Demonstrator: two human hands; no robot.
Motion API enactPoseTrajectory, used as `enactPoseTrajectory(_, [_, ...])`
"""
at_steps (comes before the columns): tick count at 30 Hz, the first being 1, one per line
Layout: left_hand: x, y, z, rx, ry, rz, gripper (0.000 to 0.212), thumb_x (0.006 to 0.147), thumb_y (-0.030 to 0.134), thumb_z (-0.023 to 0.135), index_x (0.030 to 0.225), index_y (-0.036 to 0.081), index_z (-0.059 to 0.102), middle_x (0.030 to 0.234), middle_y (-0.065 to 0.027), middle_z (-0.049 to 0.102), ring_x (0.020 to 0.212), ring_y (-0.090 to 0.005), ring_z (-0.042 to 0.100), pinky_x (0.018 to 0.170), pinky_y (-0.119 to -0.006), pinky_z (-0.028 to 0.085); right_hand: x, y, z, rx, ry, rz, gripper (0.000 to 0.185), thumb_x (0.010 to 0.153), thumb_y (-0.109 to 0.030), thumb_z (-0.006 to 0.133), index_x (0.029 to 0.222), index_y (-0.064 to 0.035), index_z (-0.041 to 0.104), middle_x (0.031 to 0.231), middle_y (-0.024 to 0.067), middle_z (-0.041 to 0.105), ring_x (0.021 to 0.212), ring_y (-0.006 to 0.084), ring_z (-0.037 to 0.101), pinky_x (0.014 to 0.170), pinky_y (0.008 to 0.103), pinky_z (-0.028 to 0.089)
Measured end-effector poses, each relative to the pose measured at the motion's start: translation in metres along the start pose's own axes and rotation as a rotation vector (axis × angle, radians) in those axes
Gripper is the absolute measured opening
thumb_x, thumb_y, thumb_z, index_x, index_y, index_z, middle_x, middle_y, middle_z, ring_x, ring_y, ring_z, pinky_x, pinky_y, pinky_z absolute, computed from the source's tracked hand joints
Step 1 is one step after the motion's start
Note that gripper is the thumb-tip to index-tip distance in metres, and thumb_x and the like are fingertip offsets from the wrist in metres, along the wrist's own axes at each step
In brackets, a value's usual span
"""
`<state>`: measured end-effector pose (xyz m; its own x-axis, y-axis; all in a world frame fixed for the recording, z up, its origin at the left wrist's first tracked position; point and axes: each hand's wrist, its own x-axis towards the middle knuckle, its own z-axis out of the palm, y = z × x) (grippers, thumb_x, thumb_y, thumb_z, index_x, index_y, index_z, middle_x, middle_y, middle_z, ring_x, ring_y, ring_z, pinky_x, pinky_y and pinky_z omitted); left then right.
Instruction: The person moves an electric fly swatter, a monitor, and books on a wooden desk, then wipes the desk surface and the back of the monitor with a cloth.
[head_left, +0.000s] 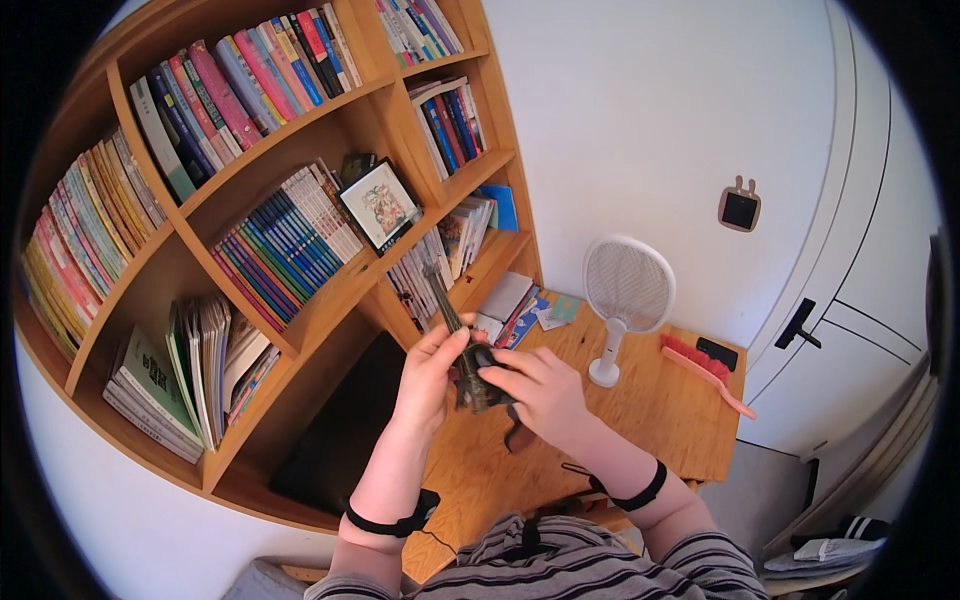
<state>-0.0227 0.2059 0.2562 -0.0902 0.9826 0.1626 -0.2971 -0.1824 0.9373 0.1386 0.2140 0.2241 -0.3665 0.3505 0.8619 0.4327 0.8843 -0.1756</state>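
Observation:
A dark bronze-coloured model of the Eiffel Tower is held above the desk, tilted with its thin tip pointing up and away from me. My left hand grips it around the shaft, thumb and fingers closed on it. Against its lower part, my right hand presses a dark, soft-looking piece, perhaps a cloth, whose end hangs below the palm. The fingers hide most of that piece and some of the tower's base.
Beneath my hands is a wooden desk. On it stand a white electric fly swatter, a red-bristled brush, a black phone-like object and books. A bookcase with a framed picture rises at left.

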Motion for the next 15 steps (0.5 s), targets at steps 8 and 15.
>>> enactPoseTrajectory(8, [0.004,-0.005,-0.009,-0.185,-0.099,-0.019,0.026,0.085,0.015,0.046,0.107,0.001,0.048,0.097,-0.0074,0.057,0.087,-0.0158,0.055,0.075,-0.027,0.045,0.004,0.017,-0.004,0.174,0.032,0.121,0.042,0.053,0.005,0.057,0.09,-0.0143,0.058,0.092,0.0009,0.053,0.079,0.0214,0.052,0.062,0.029,0.046])
enactPoseTrajectory(15, [0.013,0.001,-0.015,0.114,0.144,0.234,0.018,0.08,0.009,0.055,0.097,0.002,0.056,0.084,-0.0019,0.058,0.073,-0.0072,0.052,0.067,-0.02,0.042,0.021,0.029,-0.018,0.259,0.226,0.299,0.04,0.06,0.007,0.056,0.097,-0.0077,0.054,0.099,0.0086,0.051,0.091,0.0259,0.05,0.075,0.029,0.043])
